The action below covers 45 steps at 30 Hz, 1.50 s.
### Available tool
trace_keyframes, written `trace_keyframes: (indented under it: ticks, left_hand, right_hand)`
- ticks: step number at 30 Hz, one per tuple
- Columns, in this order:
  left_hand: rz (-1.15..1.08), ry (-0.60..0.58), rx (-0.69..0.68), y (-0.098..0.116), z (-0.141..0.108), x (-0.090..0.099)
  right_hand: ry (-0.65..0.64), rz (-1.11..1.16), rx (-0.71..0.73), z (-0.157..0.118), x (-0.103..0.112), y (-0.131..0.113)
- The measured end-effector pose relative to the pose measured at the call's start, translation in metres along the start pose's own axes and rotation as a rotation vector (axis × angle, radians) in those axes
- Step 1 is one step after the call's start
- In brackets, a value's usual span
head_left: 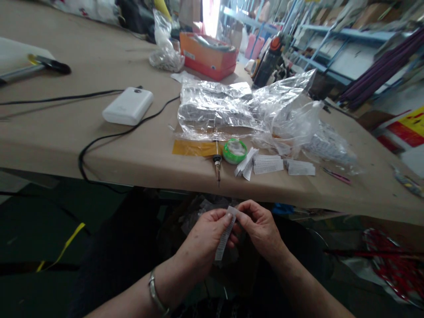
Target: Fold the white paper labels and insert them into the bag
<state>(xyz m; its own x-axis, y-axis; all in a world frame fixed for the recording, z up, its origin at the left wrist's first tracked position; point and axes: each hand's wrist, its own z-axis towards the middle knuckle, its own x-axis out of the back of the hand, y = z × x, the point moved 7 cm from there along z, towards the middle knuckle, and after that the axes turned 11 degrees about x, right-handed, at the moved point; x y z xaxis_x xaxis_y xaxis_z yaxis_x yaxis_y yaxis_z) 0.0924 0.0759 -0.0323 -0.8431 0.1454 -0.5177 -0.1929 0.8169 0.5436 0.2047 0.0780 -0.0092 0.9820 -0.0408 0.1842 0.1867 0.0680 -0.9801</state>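
Note:
Below the table's front edge, my left hand (208, 232) pinches a narrow white printed paper label (222, 243) between thumb and fingers. My right hand (260, 223) is closed at the label's upper end, its thumb and forefinger pressed together there. Beyond my hands on the table lie stacks of similar printed labels (268, 164), with another stack (300, 168) to their right and a fanned bunch (247, 164) to their left. A soldering iron (217, 165) points its tip over the table edge, beside a round green tin (234, 151).
Clear plastic bags (218, 110) spread over the middle of the table. A white power bank (128, 106) and a black cable (99, 140) sit to the left. Pink-handled scissors (337, 176) lie at the right, and an orange box (208, 56) stands behind. Scraps (198, 207) fill the space under the edge.

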Motion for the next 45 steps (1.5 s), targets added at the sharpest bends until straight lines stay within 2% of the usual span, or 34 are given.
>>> trace_keyframes:
  ticks: [6,11,15,18,25,30,45]
  left_hand:
    - [0.039,0.039,-0.097,0.006,-0.002,0.005]
    - [0.139,0.099,-0.268,0.029,-0.008,0.012]
    - [0.283,0.213,-0.377,0.047,-0.012,0.023]
    - [0.360,0.288,-0.464,0.058,-0.015,0.029]
    - [0.469,0.368,-0.621,0.075,-0.020,0.031]
    - [0.500,0.361,-0.655,0.075,-0.018,0.031]
    - [0.477,0.382,-0.626,0.079,-0.012,0.032]
  right_hand:
    - [0.003,-0.001,0.004,0.010,-0.006,-0.001]
    - [-0.051,0.071,0.087,0.024,-0.017,-0.015]
    - [-0.078,-0.049,0.182,0.036,-0.021,-0.025]
    - [-0.077,-0.104,0.199,0.043,-0.024,-0.026]
    - [-0.051,-0.183,0.265,0.052,-0.026,-0.032]
    - [-0.042,-0.237,0.296,0.054,-0.026,-0.035]
    - [-0.004,-0.234,0.290,0.057,-0.024,-0.030]
